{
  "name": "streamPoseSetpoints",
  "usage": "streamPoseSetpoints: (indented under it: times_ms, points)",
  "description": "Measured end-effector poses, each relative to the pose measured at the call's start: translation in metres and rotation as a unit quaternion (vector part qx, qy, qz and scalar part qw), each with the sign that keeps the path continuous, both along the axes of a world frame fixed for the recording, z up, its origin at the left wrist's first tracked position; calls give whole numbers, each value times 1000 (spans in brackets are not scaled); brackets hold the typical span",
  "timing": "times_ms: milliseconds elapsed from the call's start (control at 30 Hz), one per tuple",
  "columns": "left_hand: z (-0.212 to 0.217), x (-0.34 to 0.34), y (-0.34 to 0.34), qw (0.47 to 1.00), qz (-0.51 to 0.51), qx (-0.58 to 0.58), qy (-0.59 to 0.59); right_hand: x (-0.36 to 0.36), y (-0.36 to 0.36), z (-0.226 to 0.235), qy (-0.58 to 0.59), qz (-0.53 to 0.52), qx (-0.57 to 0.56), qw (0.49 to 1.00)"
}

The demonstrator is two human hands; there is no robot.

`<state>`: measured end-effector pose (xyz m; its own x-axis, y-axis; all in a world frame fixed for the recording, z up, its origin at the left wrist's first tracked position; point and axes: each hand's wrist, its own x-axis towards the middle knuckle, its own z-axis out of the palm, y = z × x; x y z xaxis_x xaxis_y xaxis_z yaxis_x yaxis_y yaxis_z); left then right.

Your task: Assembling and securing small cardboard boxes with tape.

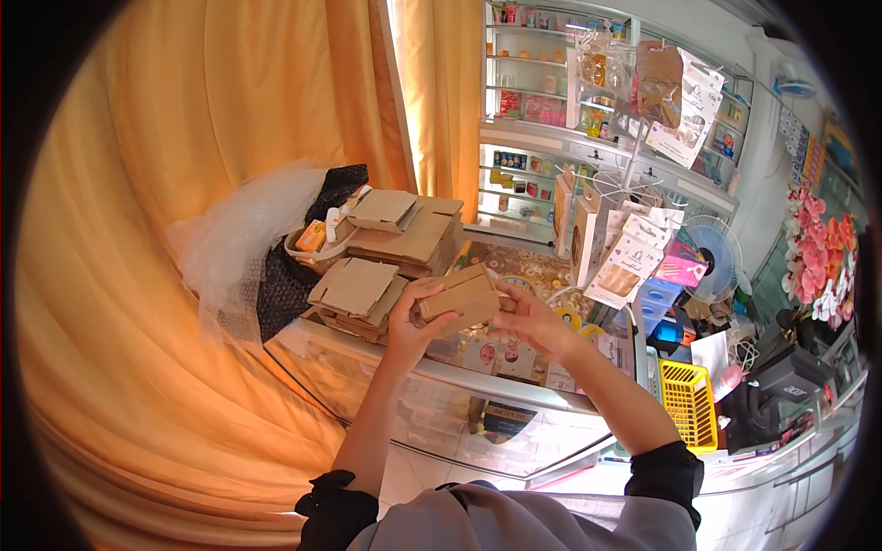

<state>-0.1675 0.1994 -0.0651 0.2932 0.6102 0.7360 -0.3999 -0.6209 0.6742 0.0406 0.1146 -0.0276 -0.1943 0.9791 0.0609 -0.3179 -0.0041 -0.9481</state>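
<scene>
A small brown cardboard box point(467, 294) is held up above the glass counter, tilted, its printed or taped details too small to tell. My left hand point(415, 317) grips its left end, with the thumb along the near side. At the right end, my right hand point(533, 320) has its fingers bent against the box, and the fingertips are partly hidden. Just left of my left hand lies a stack of flattened cardboard boxes point(354, 286). Behind it sits a taller pile of larger folded cardboard point(413, 241), with smaller pieces point(381, 209) on top.
A basket point(317, 257) with small packages stands beside the piles, next to bubble wrap point(280, 294). On the right are a wire display rack point(629, 188) with hanging packets, a fan point(715, 260) and a yellow basket point(687, 404). An orange curtain point(211, 101) hangs at left.
</scene>
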Motion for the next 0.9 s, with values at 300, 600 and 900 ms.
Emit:
streamPoseSetpoints:
  times_ms: [300, 600, 900]
  points:
    - [-3, -4, -1, 999, -34, -27, 26, 0, 2, -11, -361, -160, 218, 892]
    - [1, -6, -2, 994, -51, -67, 69, -2, -2, -11, -399, -206, 286, 847]
    - [-1, -2, 1, 992, -19, -16, 123, 10, 5, -13, -470, -227, 285, 804]
